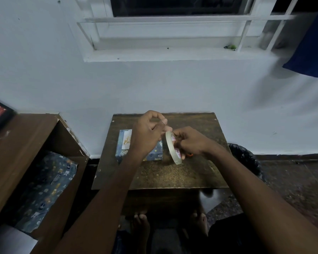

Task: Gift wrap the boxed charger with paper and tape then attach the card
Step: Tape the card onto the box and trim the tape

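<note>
- The right hand (190, 143) has its fingers curled through and around the roll of tape (173, 147), holding it on edge above the small table (191, 173); the left hand (148, 132) is raised just beside it, thumb and fingertips drawn together as if pinching a pulled strip, though the clear strip itself is too faint to confirm.
- The wrapped box (140, 150) lies on the table under the left wrist, with the card (126, 142) resting on its top face; whether the card is fixed down cannot be told.
- If the strip is pulled long, it may fold back and stick to itself or to the fingers; the cause would be slack between the two hands.
- The card looks loose enough to slide; a brush from the left forearm coming down could shift it crooked before tape lands.
- Tearing by hand risks a stretched, ragged end, which would likely lift at the corner; something orange (190, 154), possibly scissor handles, shows under the right hand but is mostly hidden.
- Tape pressed down askew would probably tear the patterned paper if peeled for a second try.
</note>
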`<state>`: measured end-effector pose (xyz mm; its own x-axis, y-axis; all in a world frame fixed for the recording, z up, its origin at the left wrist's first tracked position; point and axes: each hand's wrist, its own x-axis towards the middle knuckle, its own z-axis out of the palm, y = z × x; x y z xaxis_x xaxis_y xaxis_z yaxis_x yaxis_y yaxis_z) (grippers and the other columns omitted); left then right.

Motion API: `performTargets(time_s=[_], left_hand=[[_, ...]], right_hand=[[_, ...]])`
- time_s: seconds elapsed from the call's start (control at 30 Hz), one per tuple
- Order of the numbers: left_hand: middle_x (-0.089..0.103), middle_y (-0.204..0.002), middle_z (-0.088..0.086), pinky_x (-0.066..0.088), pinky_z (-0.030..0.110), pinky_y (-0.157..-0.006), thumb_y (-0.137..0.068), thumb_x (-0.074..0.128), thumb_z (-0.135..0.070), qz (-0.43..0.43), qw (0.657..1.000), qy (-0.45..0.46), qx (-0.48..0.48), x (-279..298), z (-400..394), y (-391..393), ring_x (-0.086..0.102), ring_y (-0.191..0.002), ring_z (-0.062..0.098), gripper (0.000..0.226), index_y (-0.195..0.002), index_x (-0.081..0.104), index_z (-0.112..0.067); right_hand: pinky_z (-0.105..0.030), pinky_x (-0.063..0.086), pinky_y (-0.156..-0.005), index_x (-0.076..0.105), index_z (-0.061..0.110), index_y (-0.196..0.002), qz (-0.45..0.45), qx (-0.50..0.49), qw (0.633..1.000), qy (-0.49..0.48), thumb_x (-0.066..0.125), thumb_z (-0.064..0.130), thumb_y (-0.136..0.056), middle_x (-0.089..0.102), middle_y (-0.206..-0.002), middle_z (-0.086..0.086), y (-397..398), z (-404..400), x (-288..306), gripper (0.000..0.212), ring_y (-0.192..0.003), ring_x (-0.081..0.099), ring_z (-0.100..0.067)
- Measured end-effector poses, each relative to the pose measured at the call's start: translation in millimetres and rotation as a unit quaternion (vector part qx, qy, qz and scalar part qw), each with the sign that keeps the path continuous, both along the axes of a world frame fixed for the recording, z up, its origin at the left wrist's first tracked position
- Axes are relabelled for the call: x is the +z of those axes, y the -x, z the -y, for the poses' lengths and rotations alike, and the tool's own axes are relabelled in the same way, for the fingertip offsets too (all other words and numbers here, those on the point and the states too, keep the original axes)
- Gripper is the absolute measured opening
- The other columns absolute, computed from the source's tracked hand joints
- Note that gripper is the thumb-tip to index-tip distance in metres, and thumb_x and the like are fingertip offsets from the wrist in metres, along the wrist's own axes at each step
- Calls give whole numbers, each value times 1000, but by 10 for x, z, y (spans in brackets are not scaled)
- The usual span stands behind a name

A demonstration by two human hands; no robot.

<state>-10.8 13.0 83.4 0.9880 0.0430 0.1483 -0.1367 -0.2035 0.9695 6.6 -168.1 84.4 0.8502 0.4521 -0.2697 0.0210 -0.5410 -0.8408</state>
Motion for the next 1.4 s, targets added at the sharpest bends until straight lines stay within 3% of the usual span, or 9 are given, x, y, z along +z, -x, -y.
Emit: performTargets(time_s=[0.2, 0.47, 0.63, 0.73, 0.83, 1.0, 1.13, 1.23, 1.4], left_hand=[[81, -81, 3, 54, 30, -61, -109, 60, -22, 11, 1000, -7, 28, -32, 11, -28, 78, -68, 21, 2, -107, 60, -21], [82, -89, -2, 59, 29, -85, -88, 87, -16, -11, 997, -33, -63, 42, -122, -43, 78, -86, 13, 35, -116, 66, -21], [82, -87, 4, 63, 48, -91, -86, 87, -9, 6, 997, -34, -71, 79, -162, -58, 80, -88, 22, 38, -117, 66, -17], [82, -85, 2, 62, 52, -94, -85, 87, -7, 15, 996, -52, -70, 75, -147, -64, 80, -88, 20, 38, -116, 67, -17], [81, -82, -5, 61, 52, -92, -85, 87, -9, 26, 994, -94, -56, 55, -122, -62, 79, -86, 13, 36, -112, 67, -22], [80, -81, -15, 61, 51, -88, -88, 84, -13, 44, 987, -148, -36, 2, -126, -102, 76, -85, 8, 33, -112, 66, -29], [78, -82, -20, 60, 47, -88, -91, 78, -12, 57, 982, -175, -33, -15, -104, -129, 74, -86, 5, 33, -115, 65, -31], [77, -82, -22, 60, 41, -85, -92, 71, -6, 64, 979, -191, -29, -11, -60, -127, 73, -87, 5, 36, -116, 64, -32], [78, -85, -17, 47, 28, -59, -90, 52, 3, 59, 977, -204, -34, 17, 11, -112, 64, -66, 5, 46, -119, 62, -32]], right_hand=[[-26, 57, -56, 69, -2, -101, -46, 16, 998, -31, 53, -1, -104, 75, -100, -28, 2, -24, 18, 16, -73, 72, -27], [-21, 51, -51, 70, 4, -95, 16, -29, 999, -12, 55, 1, -104, 72, -64, 5, -7, -2, 7, 18, -53, 65, -6], [-26, 48, -72, 72, 14, -87, 40, -36, 999, 7, 60, 5, -102, 72, -71, 12, -71, 3, -71, 21, -66, 64, 3], [-40, 58, -86, 74, 19, -93, 44, -42, 998, 17, 66, 9, -99, 77, -91, 0, -137, 12, -136, 14, -91, 73, -17], [-32, 54, -78, 72, 22, -100, 88, -68, 990, 84, 80, 9, -85, 72, -98, 2, -187, 101, -128, 21, -93, 69, -16], [-27, 48, -65, 67, 27, -70, 146, -135, 936, 289, 79, 9, -71, 68, -79, 9, -161, 264, -75, 21, -84, 69, -18], [-38, 60, -77, 77, 20, -88, 144, -135, 918, 343, 78, 15, -73, 74, -94, -4, -33, 149, -106, 16, -91, 70, -27], [-36, 50, -75, 73, 14, -104, 186, -153, 893, 380, 71, 15, -85, 71, -106, -11, 15, 71, -132, 19, -102, 68, -35], [-36, 43, -70, 65, 9, -111, 225, -129, 865, 430, 66, 11, -93, 68, -108, -11, 84, -52, -146, 19, -102, 67, -34]])
